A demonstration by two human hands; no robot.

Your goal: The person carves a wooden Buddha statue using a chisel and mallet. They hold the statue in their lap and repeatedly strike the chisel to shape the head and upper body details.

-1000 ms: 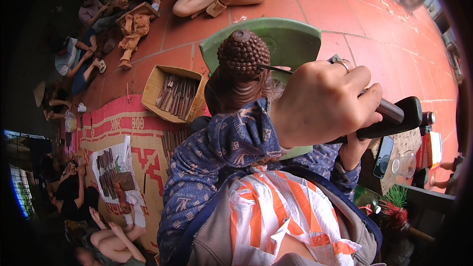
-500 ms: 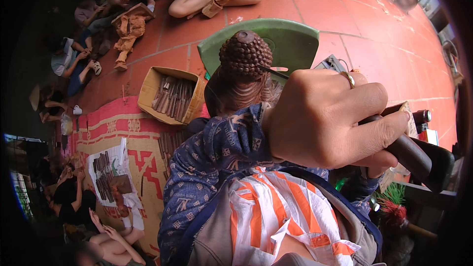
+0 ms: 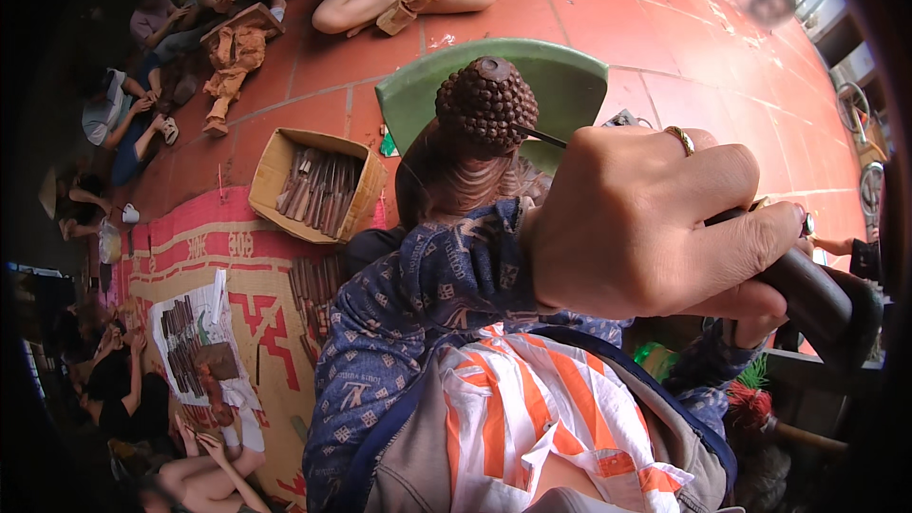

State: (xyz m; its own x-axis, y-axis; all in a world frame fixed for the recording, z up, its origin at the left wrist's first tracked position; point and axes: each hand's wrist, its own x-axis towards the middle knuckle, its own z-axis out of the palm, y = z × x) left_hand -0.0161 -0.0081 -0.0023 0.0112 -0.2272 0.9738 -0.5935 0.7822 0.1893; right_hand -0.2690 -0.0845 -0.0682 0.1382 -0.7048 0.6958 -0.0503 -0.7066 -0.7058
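Observation:
A dark wooden carved figure (image 3: 465, 176) with a head of knobby curls (image 3: 486, 106) rests in front of me. My left hand (image 3: 646, 228), with a ring on one finger, is closed around a carving tool. The tool's thin metal shaft (image 3: 543, 137) reaches the curls at the right side of the head. A thick dark handle (image 3: 807, 290) sticks out past its fingers on the right. My right hand (image 3: 750, 331) is behind and below the left one. Little of it shows, and its fingers are hidden.
A green plastic chair (image 3: 570, 85) stands behind the figure. On the left are a cardboard box (image 3: 271, 166) of carving tools, a patterned mat (image 3: 256, 275) and more tools (image 3: 180, 332) on paper. Several people sit around; one holds a wooden carving (image 3: 404, 14). A red-and-green brush-like thing (image 3: 750, 399) lies lower right.
The surroundings have shifted left in view. The curled head has moved slightly right, and my left hand and the dark handle have moved right and slightly down. The tool tip still meets the curls.

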